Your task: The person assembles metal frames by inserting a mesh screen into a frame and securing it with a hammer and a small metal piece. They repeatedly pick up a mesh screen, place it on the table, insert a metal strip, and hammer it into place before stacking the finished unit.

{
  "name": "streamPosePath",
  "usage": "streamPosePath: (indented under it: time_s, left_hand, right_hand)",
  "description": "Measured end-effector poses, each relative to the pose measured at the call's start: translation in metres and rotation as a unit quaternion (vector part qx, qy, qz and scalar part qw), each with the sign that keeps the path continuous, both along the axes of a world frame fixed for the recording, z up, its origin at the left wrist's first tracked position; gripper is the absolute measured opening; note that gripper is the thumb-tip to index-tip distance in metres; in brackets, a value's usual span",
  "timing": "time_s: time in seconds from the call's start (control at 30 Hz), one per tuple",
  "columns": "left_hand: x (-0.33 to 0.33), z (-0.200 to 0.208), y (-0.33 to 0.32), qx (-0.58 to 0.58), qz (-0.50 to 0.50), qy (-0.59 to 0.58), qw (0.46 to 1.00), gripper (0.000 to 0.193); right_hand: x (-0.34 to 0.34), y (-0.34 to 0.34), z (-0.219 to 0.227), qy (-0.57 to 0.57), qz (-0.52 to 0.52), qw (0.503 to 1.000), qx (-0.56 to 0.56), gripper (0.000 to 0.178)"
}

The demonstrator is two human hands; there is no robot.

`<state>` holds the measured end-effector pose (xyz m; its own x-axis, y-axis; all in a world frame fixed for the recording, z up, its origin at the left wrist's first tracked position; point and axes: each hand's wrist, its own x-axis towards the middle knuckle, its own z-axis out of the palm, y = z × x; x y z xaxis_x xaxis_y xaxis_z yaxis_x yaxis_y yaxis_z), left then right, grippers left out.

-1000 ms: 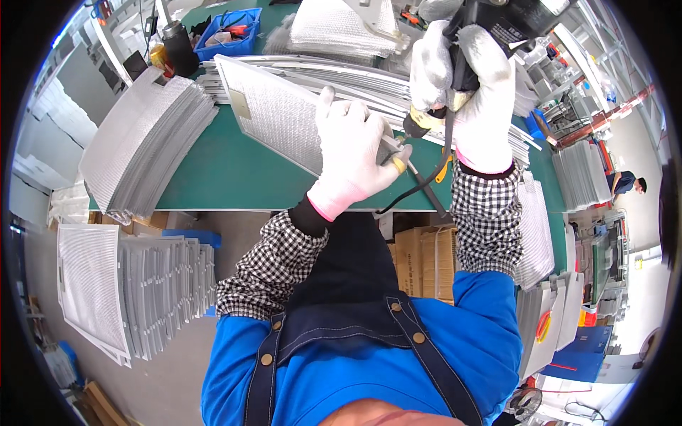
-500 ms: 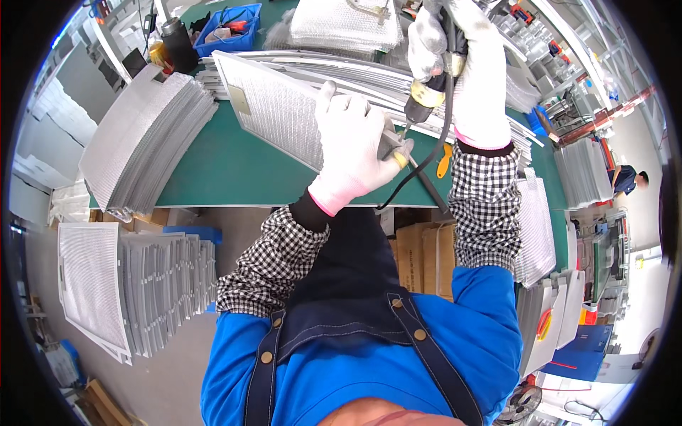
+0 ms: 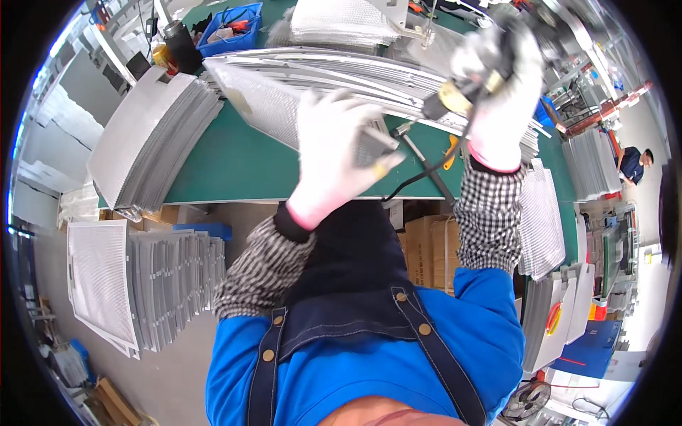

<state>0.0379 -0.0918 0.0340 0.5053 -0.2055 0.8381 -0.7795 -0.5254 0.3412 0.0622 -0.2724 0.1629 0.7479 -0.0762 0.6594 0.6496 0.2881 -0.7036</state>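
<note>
Within the white-gloved left hand [image 3: 332,145] is a pale mesh panel [image 3: 264,106], clamped between thumb and fingers; it stands tilted over the work surface, most of its length reaching out to that hand's left, with a grey-edged end showing at its right. Farther right and forward, the gloved right hand [image 3: 508,89], blurred, is closed around a dark power tool [image 3: 452,97] with a yellow band, its nose aimed back toward the left hand but apart from the panel.

From near the right hand a black cable [image 3: 420,176] droops toward the person, passing across a hammer [image 3: 435,177] that lies just right of the left hand. Near that hammer, below the right hand, lies a small orange-yellow tool [image 3: 450,153]. Beneath both hands spreads a green tabletop [image 3: 213,170].

Just beyond the left hand, long pale strips [image 3: 369,74] are piled crosswise. Well to its left leans a stack of panels [image 3: 145,138]; past that, forward, are a black bottle [image 3: 182,48] and a blue basket [image 3: 231,44]. Below the right hand, nearer the body, are cardboard boxes [image 3: 430,245]. Far off to its right is another person [image 3: 631,165].
</note>
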Motion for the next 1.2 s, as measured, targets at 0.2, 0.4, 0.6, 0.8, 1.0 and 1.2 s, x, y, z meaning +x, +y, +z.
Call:
streamPosePath:
  time_s: [0.2, 0.4, 0.6, 0.8, 1.0, 1.2]
  left_hand:
    - [-0.078, -0.071, 0.121, -0.525, -0.135, 0.400, 0.739, 0.092]
    - [-0.126, -0.085, 0.141, -0.577, 0.024, 0.429, 0.694, 0.037]
    - [-0.136, -0.055, 0.156, -0.517, 0.010, 0.349, 0.782, 0.044]
    - [-0.141, -0.007, 0.172, -0.470, 0.073, 0.183, 0.860, 0.042]
    - [-0.198, 0.043, 0.335, -0.145, 0.537, 0.009, 0.831, 0.045]
    - [-0.341, 0.017, 0.530, -0.313, 0.569, 0.110, 0.752, 0.046]
  right_hand:
    - [-0.026, -0.137, -0.064, 0.170, -0.311, 0.877, -0.325, 0.033]
    - [-0.027, -0.203, -0.206, 0.186, -0.262, 0.628, -0.709, 0.068]
    - [-0.012, -0.252, -0.259, 0.222, -0.259, 0.583, -0.738, 0.074]
    - [0.046, -0.283, -0.283, 0.128, -0.281, 0.615, -0.725, 0.072]
    - [0.074, -0.318, -0.297, 0.219, -0.285, 0.523, -0.773, 0.074]
    - [0.075, -0.256, -0.274, 0.111, -0.335, 0.578, -0.736, 0.061]
